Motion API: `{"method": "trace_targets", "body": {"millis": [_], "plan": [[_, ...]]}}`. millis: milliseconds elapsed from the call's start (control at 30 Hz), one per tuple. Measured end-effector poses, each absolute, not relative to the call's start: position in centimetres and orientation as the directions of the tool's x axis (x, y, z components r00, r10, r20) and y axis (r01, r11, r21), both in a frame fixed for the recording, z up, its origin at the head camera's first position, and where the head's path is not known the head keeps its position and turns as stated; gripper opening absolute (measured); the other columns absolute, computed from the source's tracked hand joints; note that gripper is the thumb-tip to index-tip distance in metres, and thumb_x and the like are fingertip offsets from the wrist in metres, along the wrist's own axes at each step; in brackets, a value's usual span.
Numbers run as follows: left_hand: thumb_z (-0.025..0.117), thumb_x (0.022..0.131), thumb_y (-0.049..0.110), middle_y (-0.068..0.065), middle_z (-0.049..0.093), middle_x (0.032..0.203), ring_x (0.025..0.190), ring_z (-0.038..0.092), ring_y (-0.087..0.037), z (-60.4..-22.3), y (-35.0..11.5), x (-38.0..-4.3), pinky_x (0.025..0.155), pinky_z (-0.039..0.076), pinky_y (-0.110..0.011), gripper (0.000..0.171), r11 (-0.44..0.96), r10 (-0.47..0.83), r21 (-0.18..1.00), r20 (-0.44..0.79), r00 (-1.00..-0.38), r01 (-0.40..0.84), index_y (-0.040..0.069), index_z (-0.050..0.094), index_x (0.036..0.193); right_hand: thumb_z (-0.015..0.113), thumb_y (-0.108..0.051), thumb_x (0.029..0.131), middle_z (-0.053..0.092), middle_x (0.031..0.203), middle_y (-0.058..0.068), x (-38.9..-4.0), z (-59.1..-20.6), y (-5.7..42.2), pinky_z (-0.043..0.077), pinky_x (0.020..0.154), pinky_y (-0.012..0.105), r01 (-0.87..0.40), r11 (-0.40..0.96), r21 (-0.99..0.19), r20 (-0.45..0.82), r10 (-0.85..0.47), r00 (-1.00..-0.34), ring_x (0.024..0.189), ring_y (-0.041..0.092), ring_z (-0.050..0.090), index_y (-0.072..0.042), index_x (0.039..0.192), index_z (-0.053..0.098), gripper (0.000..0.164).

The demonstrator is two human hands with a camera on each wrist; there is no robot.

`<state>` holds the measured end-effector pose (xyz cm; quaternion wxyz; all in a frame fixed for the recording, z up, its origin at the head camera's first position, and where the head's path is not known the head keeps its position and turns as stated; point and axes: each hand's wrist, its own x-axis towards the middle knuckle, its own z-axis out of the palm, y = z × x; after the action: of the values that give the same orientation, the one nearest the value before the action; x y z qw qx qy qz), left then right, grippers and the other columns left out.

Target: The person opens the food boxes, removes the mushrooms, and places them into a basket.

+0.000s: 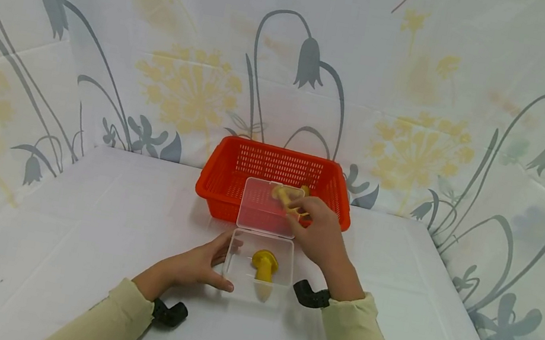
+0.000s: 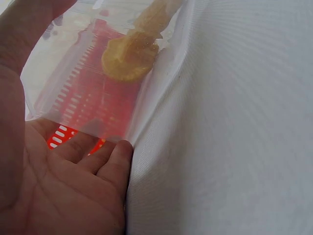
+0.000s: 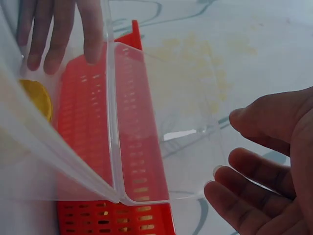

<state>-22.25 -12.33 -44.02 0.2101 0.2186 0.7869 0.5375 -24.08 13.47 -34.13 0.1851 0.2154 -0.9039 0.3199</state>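
A clear plastic box [image 1: 233, 266] stands on the white table with its hinged lid [image 1: 255, 206] raised. Inside lies a yellow mushroom [image 1: 264, 266] with a round cap and a thick stem. My left hand [image 1: 200, 263] holds the box by its left side, thumb at the front corner and fingers at the back. My right hand [image 1: 319, 229] is at the lid's right edge. In the right wrist view, the right thumb and fingertips [image 3: 238, 117] are apart beside the lid's free edge, with nothing between them.
Just behind the box sits a red perforated basket [image 1: 219, 176], overlapped by the lid in the head view. More yellow pieces [image 1: 306, 190] show in it, partly hidden by the right hand. A flower-printed cloth [image 1: 292, 53] hangs behind the table.
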Motion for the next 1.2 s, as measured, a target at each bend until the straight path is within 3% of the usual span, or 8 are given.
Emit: {"method": "trace_targets", "body": {"millis": [400,633,833,1200], "plan": [[0.084,0.074,0.022,-0.004,0.028,0.158,0.149,0.023,-0.024,-43.8,-12.3,-22.1,0.119,0.025,-0.044,0.115,0.321,0.578,0.939,-0.090,-0.811,0.124,0.038,0.003,0.154,0.074,-0.020,0.086,0.066,0.095,-0.002,-23.2,-34.2,12.2,0.056,0.077,0.027,-0.498,0.704,-0.506,0.303,-0.395,-0.867,0.086,0.016,0.058,-0.014,0.104,0.069,0.020],[0.083,0.075,0.023,-0.004,0.027,0.159,0.149,0.023,-0.025,-44.0,-12.4,-22.1,0.119,0.024,-0.045,0.115,0.313,0.585,0.941,-0.081,-0.807,0.132,0.035,0.002,0.155,0.075,-0.020,0.084,0.070,0.098,-0.002,-22.8,-34.4,11.6,0.057,0.080,0.030,-0.473,0.706,-0.526,0.173,-0.456,-0.873,0.088,0.017,0.058,-0.014,0.108,0.071,0.024],[0.084,0.074,0.024,-0.003,0.028,0.158,0.149,0.023,-0.024,-43.9,-12.4,-22.1,0.119,0.025,-0.044,0.113,0.319,0.573,0.939,-0.085,-0.815,0.127,0.041,0.005,0.153,0.072,-0.023,0.087,0.069,0.099,-0.008,-23.0,-34.6,11.5,0.057,0.082,0.029,-0.483,0.718,-0.501,0.117,-0.497,-0.860,0.091,0.013,0.058,-0.017,0.110,0.070,0.024],[0.085,0.073,0.025,-0.003,0.030,0.158,0.148,0.025,-0.025,-44.0,-12.4,-22.1,0.118,0.027,-0.045,0.113,0.328,0.560,0.936,-0.088,-0.824,0.124,0.037,0.007,0.154,0.075,-0.023,0.084,0.070,0.108,0.005,-22.9,-35.1,11.2,0.056,0.087,0.036,-0.497,0.712,-0.496,0.040,-0.553,-0.832,0.097,0.021,0.060,-0.012,0.115,0.069,0.033]]}}
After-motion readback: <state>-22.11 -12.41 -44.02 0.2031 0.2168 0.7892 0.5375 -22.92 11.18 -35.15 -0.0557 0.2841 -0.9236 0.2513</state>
